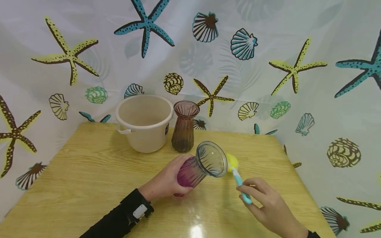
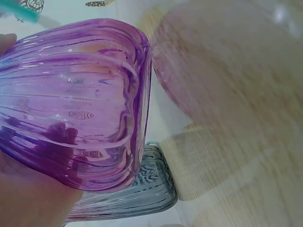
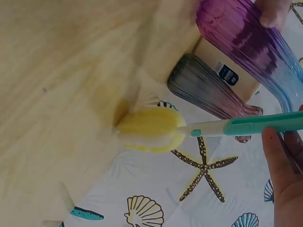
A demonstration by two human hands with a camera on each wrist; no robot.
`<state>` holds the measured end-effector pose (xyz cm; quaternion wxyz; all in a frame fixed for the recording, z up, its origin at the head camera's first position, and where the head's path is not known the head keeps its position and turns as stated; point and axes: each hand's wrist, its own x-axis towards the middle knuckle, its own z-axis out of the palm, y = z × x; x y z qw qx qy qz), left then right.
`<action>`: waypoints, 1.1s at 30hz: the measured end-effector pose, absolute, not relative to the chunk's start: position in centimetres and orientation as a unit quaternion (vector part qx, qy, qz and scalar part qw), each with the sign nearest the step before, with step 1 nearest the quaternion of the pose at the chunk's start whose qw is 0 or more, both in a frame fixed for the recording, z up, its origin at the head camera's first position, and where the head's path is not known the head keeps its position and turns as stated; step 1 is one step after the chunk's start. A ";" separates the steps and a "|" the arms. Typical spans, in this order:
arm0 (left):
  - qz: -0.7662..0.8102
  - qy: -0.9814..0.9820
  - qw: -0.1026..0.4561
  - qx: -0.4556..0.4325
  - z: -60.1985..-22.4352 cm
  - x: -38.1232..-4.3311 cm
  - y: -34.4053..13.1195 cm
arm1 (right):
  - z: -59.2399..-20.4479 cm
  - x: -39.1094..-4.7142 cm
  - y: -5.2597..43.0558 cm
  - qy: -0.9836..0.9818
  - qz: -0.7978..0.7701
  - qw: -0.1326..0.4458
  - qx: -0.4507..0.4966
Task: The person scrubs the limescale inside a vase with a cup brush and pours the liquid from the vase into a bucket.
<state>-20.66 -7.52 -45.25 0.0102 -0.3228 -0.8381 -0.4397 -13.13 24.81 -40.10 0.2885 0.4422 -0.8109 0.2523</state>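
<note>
My left hand [image 1: 169,178] grips a ribbed glass vase [image 1: 194,172], purple at its base and clear bluish at its flared mouth. The vase is tilted, its mouth toward the right. In the left wrist view its purple base [image 2: 94,104] fills much of the picture. My right hand [image 1: 268,205] holds a sponge bottle brush by its teal and white handle [image 1: 242,190]. The brush's yellow sponge head [image 3: 151,128] is outside the vase, just beyond the mouth's rim in the head view. The right wrist view shows the fingers round the handle.
A cream bucket [image 1: 146,138] with a side handle stands at the table's back left. Right beside it stands a second ribbed vase [image 1: 183,132], brownish purple and upright. The wooden table [image 1: 89,165] backs onto a patterned curtain [image 1: 208,62].
</note>
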 end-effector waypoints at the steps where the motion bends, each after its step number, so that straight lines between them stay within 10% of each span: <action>1: -0.440 -0.838 0.012 -0.322 -45.2 -20.7 -7.5 | -40.7 -12.8 24.9 -0.813 0.244 0.278 0.450; 19: -0.422 -0.852 0.005 -0.311 -45.2 -20.7 -7.4 | -48.1 -10.2 25.4 -0.866 0.088 0.045 0.491; 33: -0.448 -0.839 0.028 -0.307 -45.4 -20.4 -7.2 | -42.6 -12.7 23.5 -0.892 0.103 0.054 0.436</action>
